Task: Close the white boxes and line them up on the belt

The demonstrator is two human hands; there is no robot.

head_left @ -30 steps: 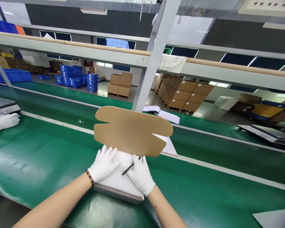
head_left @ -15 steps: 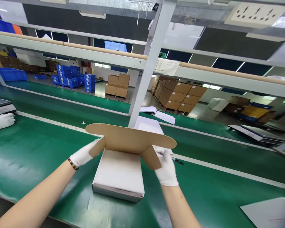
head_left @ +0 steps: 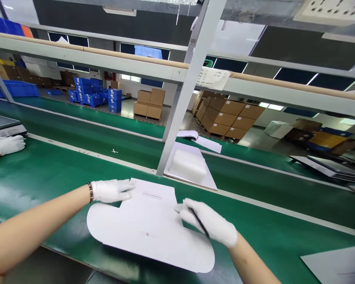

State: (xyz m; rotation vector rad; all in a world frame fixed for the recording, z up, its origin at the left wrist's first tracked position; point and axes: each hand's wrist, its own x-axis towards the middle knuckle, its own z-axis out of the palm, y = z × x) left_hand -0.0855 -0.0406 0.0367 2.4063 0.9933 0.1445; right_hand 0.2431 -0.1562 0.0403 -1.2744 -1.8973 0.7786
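A flat white carton (head_left: 154,225) lies on the green bench in front of me, its lid folded down toward me with a wide rounded flap along the near side. The lid bears a small red mark and a dark slit line. My left hand (head_left: 111,191), in a white glove, rests with fingers stretched out at the carton's far left edge. At the right edge, my gloved right hand (head_left: 208,221) holds a black pen (head_left: 198,223) while its fingertips meet the carton. The carton's lower body is hidden beneath the lid.
Behind the carton, a white foam-like block (head_left: 189,165) lies on a white sheet beside a metal post (head_left: 185,98). A co-worker's gloved hand (head_left: 9,145) touches a grey-black device (head_left: 4,125) at far left. A white card piece (head_left: 335,262) lies at lower right.
The raised lid, its brown inside showing before, has swung down toward me and now shows its white outside. My left hand has left the side flap and opened; my right hand has also released its flap.
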